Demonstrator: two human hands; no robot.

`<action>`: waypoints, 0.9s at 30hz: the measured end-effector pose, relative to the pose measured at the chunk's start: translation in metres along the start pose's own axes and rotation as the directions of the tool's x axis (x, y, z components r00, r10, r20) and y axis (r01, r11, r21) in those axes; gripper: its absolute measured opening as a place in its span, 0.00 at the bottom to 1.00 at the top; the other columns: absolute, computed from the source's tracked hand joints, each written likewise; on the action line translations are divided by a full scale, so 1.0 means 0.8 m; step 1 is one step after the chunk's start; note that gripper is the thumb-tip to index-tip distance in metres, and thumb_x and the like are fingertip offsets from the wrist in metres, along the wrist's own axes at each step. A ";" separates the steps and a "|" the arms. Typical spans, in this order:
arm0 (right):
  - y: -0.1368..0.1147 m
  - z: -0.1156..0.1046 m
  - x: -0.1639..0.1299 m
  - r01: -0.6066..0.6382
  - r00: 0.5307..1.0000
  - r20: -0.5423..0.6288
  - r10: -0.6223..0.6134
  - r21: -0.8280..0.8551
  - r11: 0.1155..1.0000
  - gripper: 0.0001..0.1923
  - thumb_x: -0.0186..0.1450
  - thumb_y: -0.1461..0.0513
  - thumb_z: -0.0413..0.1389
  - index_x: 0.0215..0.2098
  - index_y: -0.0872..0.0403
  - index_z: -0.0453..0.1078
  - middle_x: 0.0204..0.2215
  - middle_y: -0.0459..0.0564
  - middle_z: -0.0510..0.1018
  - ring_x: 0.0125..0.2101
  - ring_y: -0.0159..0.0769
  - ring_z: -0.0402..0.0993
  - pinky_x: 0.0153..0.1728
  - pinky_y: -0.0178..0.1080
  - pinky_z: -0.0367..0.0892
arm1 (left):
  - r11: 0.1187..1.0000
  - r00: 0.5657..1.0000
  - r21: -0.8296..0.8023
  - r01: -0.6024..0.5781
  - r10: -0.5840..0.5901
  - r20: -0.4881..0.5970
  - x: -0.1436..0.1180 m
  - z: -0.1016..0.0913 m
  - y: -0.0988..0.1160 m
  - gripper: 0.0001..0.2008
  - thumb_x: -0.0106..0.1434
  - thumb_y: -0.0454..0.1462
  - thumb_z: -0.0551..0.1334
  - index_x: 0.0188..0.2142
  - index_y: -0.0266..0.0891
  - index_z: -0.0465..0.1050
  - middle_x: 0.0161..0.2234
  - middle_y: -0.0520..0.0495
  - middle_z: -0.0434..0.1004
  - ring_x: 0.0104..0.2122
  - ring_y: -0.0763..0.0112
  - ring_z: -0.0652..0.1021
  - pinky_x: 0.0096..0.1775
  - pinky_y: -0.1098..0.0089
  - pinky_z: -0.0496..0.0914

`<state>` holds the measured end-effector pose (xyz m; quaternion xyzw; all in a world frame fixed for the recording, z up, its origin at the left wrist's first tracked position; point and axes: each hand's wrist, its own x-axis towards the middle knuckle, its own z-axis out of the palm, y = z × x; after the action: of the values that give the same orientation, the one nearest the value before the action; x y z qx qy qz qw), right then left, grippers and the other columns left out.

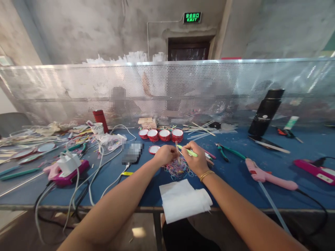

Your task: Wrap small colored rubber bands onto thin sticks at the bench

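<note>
Near the middle of the table, my left hand (165, 155) pinches a thin wooden stick (177, 148) that stands roughly upright. Held like a pencil in my right hand (197, 158) is a light green pen (191, 152), its tip close to the stick; I cannot tell whether they touch. Under both hands lies a tangled heap of small coloured loops (176, 170). Just beyond stand several little red drums (164, 135) with white tops, in a row. A small white-topped round piece (154, 150) is partly behind my left hand. Folded white tissue (184, 200) lies at the near edge.
A phone (133, 153) with a cable lies left, near a purple power strip (73, 173) and tangled white cords. A red bottle (100, 120) stands behind. To the right are green-handled pliers (230, 150), a pink glue gun (269, 177) and a tilted black flask (266, 113). A perforated metal screen (167, 80) runs behind.
</note>
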<state>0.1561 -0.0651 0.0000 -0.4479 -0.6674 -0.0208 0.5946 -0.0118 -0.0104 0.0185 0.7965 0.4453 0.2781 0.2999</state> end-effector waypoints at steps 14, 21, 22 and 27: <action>-0.005 -0.004 0.002 -0.008 1.000 0.003 0.007 0.014 1.000 0.09 0.66 0.57 0.54 0.28 0.48 0.62 0.24 0.46 0.74 0.27 0.39 0.71 0.31 0.39 0.64 | 1.000 0.999 0.011 -0.010 0.010 0.031 0.003 0.000 -0.002 0.15 0.58 0.46 0.63 0.29 0.35 0.79 0.22 0.52 0.70 0.24 0.74 0.66 0.29 0.72 0.60; -0.002 -0.002 0.002 -0.027 1.000 0.002 0.027 0.003 1.000 0.10 0.66 0.57 0.54 0.27 0.48 0.62 0.23 0.45 0.74 0.26 0.38 0.70 0.30 0.38 0.63 | 1.000 1.000 0.019 0.006 -0.007 0.019 0.002 0.000 0.000 0.14 0.58 0.45 0.63 0.30 0.35 0.80 0.22 0.51 0.71 0.24 0.73 0.67 0.29 0.72 0.60; -0.001 -0.002 0.002 -0.036 0.999 -0.006 0.036 -0.001 0.999 0.10 0.66 0.57 0.54 0.28 0.48 0.62 0.23 0.45 0.74 0.26 0.38 0.70 0.30 0.38 0.63 | 1.000 1.000 0.022 0.017 -0.017 0.018 0.001 0.000 0.002 0.14 0.58 0.45 0.63 0.30 0.35 0.80 0.22 0.52 0.71 0.23 0.73 0.67 0.28 0.72 0.60; 0.002 -0.003 0.001 -0.031 0.999 -0.028 0.032 0.007 0.999 0.09 0.66 0.57 0.54 0.28 0.49 0.63 0.24 0.45 0.74 0.27 0.38 0.70 0.31 0.38 0.63 | 0.998 0.999 0.046 0.043 -0.043 0.006 -0.001 -0.001 0.005 0.14 0.58 0.44 0.63 0.31 0.35 0.80 0.22 0.52 0.71 0.24 0.73 0.67 0.28 0.72 0.59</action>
<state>0.1589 -0.0646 0.0007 -0.4562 -0.6518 -0.0157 0.6056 -0.0104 -0.0125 0.0216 0.7944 0.4674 0.2585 0.2893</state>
